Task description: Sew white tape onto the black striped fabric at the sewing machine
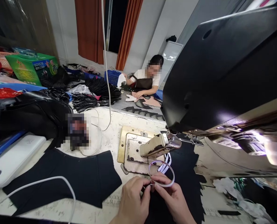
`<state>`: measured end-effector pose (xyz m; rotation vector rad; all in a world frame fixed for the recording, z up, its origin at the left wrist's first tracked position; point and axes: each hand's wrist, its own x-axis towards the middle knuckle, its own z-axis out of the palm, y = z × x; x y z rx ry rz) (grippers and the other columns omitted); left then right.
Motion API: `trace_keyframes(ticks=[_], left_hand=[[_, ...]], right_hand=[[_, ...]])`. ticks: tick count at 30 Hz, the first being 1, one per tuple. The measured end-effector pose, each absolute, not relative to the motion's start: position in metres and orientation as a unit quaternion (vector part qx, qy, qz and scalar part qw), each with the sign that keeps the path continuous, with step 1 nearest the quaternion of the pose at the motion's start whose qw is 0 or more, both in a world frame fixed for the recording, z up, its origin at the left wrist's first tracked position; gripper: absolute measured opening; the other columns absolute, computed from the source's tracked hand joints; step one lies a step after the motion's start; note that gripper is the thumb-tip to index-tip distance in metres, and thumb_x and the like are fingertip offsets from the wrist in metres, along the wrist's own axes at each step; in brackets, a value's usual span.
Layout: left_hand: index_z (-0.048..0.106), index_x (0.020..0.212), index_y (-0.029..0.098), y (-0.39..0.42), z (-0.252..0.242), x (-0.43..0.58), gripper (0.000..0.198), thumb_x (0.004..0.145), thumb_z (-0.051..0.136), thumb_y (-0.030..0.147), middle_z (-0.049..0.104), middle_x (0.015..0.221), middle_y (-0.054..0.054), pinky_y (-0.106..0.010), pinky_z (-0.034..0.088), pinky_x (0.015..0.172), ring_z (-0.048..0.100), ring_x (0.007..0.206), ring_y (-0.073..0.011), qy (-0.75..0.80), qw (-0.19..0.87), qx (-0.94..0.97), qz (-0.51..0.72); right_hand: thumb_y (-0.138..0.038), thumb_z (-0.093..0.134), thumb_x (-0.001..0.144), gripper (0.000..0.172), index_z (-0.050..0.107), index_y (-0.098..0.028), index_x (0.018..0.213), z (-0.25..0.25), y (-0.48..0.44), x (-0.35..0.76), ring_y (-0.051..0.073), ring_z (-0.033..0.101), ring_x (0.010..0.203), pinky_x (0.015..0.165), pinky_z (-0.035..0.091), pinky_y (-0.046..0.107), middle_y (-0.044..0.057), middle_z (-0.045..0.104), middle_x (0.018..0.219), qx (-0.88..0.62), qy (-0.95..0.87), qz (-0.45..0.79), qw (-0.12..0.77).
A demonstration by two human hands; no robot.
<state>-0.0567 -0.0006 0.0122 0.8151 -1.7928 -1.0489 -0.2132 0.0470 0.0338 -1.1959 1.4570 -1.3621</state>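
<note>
My left hand [132,202] and my right hand [173,199] meet near the bottom edge, in front of the sewing machine. Both pinch the ends of a thin white strip [163,183] bent into a loop, which stands up between them. Under my hands lies a black fabric piece [187,174] with white stripes [164,163], reaching under the machine's presser foot [160,144]. The brass needle plate [129,146] sits just beyond my fingers.
The black sewing machine head [222,71] fills the right. Another black fabric piece [82,177] lies to the left, with a white cable [47,180] and a white power bank [9,158]. A seated person [145,81] works at the far table beside black straps [96,93].
</note>
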Motion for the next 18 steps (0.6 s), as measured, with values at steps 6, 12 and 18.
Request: trace_keyframes(ticks=[6, 12, 18], left_hand=[[0.064, 0.087, 0.021, 0.001, 0.011, -0.055, 0.019, 0.088, 0.047, 0.012, 0.068, 0.076, -0.003, -0.027, 0.048, 0.062, 0.064, 0.069, -0.0171, -0.745, 0.478, 0.316, -0.341], [0.061, 0.078, 0.02, 0.003, 0.014, -0.057, 0.019, 0.086, 0.046, 0.012, 0.065, 0.07, -0.003, -0.025, 0.044, 0.06, 0.063, 0.065, -0.0156, -0.741, 0.487, 0.329, -0.325], [0.06, 0.069, 0.019, 0.001, 0.015, -0.055, 0.02, 0.084, 0.047, 0.021, 0.061, 0.063, -0.001, -0.024, 0.035, 0.054, 0.053, 0.056, -0.0131, -0.682, 0.395, 0.395, -0.473]], right_hand=[[-0.034, 0.073, 0.084, 0.014, 0.079, -0.03, 0.097, 0.031, 0.047, -0.21, 0.018, 0.068, 0.077, 0.07, 0.058, 0.025, 0.006, 0.068, 0.091, -0.496, 0.562, -0.547, 0.372], [-0.028, 0.07, 0.087, 0.017, 0.077, -0.031, 0.102, 0.028, 0.05, -0.205, 0.018, 0.07, 0.08, 0.07, 0.06, 0.024, 0.006, 0.07, 0.09, -0.536, 0.546, -0.558, 0.321], [-0.004, 0.058, 0.089, 0.044, 0.067, -0.032, 0.121, 0.032, 0.057, -0.199, 0.017, 0.069, 0.088, 0.074, 0.06, 0.025, 0.005, 0.068, 0.099, -0.673, 0.503, -0.515, 0.171]])
